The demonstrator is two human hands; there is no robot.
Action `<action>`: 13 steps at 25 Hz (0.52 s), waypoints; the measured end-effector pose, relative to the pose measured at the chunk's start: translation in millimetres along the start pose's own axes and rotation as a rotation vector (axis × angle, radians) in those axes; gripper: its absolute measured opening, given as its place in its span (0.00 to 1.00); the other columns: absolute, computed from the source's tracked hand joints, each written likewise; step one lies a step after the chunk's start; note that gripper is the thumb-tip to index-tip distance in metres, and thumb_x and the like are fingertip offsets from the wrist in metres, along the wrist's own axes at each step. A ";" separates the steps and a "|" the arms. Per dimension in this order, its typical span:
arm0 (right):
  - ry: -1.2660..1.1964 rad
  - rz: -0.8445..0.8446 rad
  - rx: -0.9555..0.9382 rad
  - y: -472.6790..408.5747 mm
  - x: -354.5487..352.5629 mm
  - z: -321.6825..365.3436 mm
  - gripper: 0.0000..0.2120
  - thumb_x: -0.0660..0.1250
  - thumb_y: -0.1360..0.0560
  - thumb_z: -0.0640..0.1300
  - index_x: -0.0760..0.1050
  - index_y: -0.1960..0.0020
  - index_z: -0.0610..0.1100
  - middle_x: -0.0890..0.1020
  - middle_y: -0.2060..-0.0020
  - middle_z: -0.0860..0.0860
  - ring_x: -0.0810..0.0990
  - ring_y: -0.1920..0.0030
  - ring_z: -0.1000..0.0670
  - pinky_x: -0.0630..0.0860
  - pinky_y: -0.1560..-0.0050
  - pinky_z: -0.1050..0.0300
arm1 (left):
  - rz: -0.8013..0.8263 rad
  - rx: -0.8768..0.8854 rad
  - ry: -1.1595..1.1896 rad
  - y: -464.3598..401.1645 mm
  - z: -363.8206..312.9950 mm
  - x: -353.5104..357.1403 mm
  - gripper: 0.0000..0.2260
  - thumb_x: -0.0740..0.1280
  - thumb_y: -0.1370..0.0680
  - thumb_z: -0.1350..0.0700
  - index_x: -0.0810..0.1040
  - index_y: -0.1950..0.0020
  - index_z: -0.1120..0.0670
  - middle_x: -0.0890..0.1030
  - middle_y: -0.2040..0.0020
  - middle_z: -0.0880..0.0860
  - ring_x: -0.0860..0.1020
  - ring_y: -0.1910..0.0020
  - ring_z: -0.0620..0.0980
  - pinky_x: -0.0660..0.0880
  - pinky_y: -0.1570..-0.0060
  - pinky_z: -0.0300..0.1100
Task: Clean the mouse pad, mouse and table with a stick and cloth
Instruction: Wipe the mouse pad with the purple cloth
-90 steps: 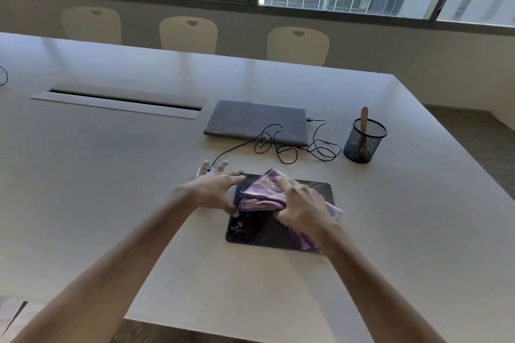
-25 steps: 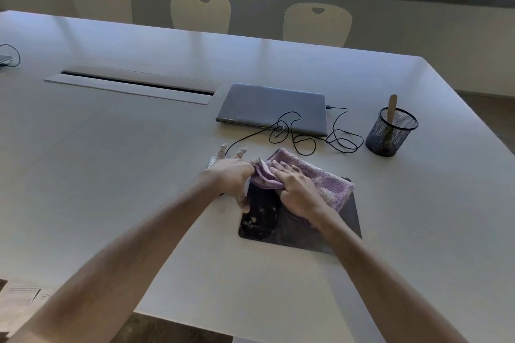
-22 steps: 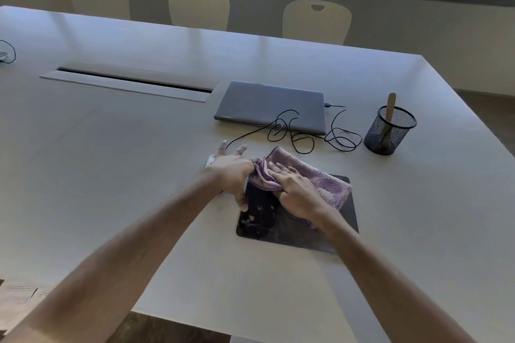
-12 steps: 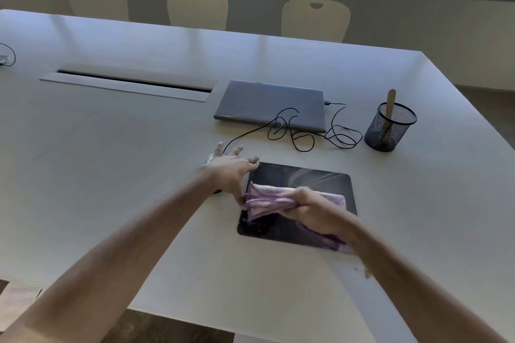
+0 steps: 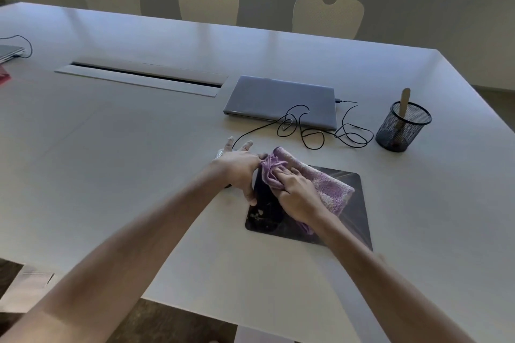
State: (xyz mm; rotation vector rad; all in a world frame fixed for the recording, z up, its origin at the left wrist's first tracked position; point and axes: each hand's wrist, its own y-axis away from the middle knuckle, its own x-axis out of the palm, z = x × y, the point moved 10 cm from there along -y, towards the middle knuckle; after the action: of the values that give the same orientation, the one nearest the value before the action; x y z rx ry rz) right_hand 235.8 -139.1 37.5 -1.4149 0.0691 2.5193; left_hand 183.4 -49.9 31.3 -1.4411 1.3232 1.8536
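A black mouse pad [image 5: 354,220] lies on the white table [image 5: 139,161] in front of me, with pale specks on its near left corner. My right hand [image 5: 296,198] presses a purple cloth [image 5: 328,188] flat against the pad's far left part. My left hand [image 5: 239,168] rests on the pad's left edge, fingers spread, thumb on the pad. The mouse is hidden under my left hand; only its black cable [image 5: 303,131] shows. A wooden stick [image 5: 403,103] stands in a black mesh cup [image 5: 401,127] at the right.
A closed grey laptop [image 5: 278,100] lies beyond the pad, with the cable looped on its near right corner. A long cable slot [image 5: 142,76] is set in the table at the left. Another laptop [image 5: 9,51] sits at the far left edge. Three chairs [image 5: 209,3] stand behind.
My right hand pulled the cloth to the pad's near edge half a second ago and has pushed it back to the far left part. My left hand stayed put.
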 end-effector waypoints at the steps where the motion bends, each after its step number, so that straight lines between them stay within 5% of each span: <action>1: -0.005 0.003 -0.057 4.7 -1.0 7.1 0.21 0.62 0.21 0.44 0.70 0.28 0.48 0.71 0.28 0.49 0.65 0.26 0.50 0.55 0.28 0.59 | 0.004 0.004 0.002 -0.5 -0.5 0.8 0.54 0.79 0.44 0.37 0.56 0.23 0.44 0.55 0.22 0.42 0.40 0.23 0.54 0.32 0.33 0.65; 5: -0.040 0.035 -0.278 32.4 1.0 28.1 0.13 0.65 0.23 0.44 0.80 0.40 0.47 0.79 0.36 0.51 0.72 0.32 0.55 0.65 0.30 0.57 | -0.004 -0.013 -0.058 -1.7 0.7 1.1 0.51 0.77 0.38 0.37 0.54 0.22 0.46 0.51 0.22 0.40 0.40 0.23 0.54 0.35 0.31 0.67; 8: -0.054 0.039 -0.319 40.0 -2.7 31.7 0.05 0.65 0.23 0.45 0.78 0.54 0.44 0.84 0.51 0.52 0.78 0.45 0.51 0.72 0.44 0.57 | -0.006 -0.031 -0.064 -1.8 2.6 1.3 0.49 0.75 0.34 0.40 0.51 0.21 0.48 0.50 0.22 0.40 0.39 0.23 0.54 0.35 0.31 0.67; 13: -0.904 0.078 -0.045 35.9 -18.7 3.2 0.12 0.62 0.22 0.36 0.80 0.60 0.46 0.79 0.67 0.57 0.76 0.65 0.58 0.71 0.62 0.65 | 0.046 0.012 -0.029 -1.5 0.5 -0.5 0.49 0.76 0.39 0.35 0.58 0.23 0.45 0.53 0.22 0.41 0.38 0.23 0.56 0.33 0.33 0.70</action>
State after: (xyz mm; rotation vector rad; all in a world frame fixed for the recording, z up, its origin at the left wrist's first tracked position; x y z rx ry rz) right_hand 233.9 -176.9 52.1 -0.1807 -0.1012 2.9740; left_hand 184.5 -48.6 31.1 -1.3827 1.3625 1.8855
